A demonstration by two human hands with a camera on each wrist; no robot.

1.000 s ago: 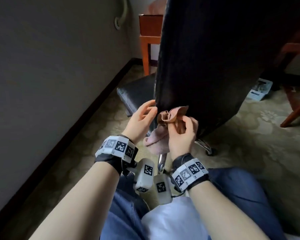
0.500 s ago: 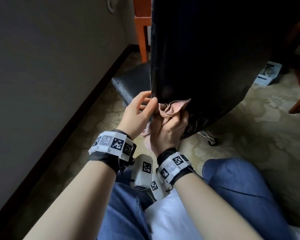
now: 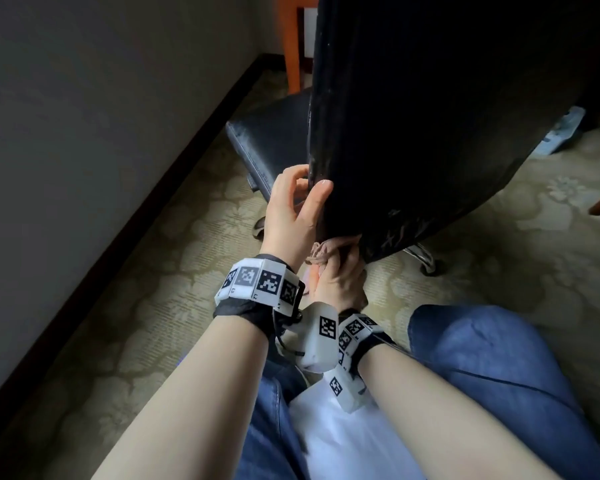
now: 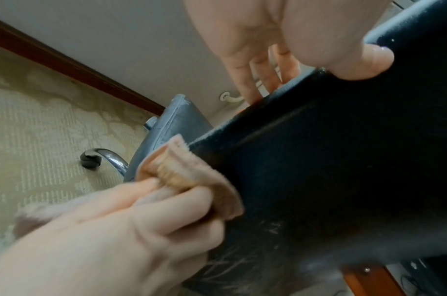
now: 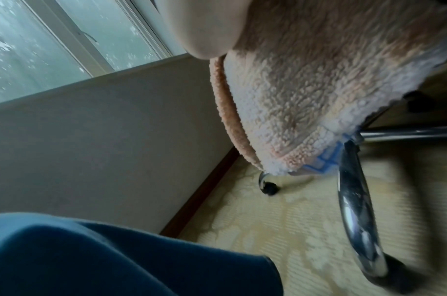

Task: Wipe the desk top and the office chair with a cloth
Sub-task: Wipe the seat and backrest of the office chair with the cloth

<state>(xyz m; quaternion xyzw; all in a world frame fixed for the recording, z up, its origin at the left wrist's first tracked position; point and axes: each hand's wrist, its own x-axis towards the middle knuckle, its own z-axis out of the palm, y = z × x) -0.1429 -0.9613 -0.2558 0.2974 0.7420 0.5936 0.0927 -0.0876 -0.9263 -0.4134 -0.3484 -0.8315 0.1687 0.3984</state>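
The black office chair's backrest [image 3: 430, 116] fills the upper middle of the head view, its seat [image 3: 274, 140] to the left. My left hand [image 3: 297, 206] grips the backrest's left edge, thumb on the back face and fingers round the front. In the left wrist view the thumb [image 4: 357, 60] lies on the dark back [image 4: 344, 160]. My right hand [image 3: 340, 275] holds a bunched pink cloth [image 3: 326, 251] against the backrest's bottom corner. The cloth [image 4: 192, 176] is pinched in curled fingers [image 4: 171, 206]. The right wrist view shows the cloth [image 5: 318, 80] hanging below the hand.
A grey wall [image 3: 101, 116] with a dark skirting board [image 3: 136, 244] runs close on the left. Patterned carpet [image 3: 499, 265] covers the floor. Chrome chair legs [image 5: 357, 210] with black castors [image 5: 269, 189] spread below. An orange wooden desk leg [image 3: 293, 43] stands behind the chair. My knees in blue jeans [image 3: 482, 375] are below.
My right hand has slid the cloth down the backrest's left edge to its bottom corner. My left hand has kept its grip on that edge, now higher than the right.
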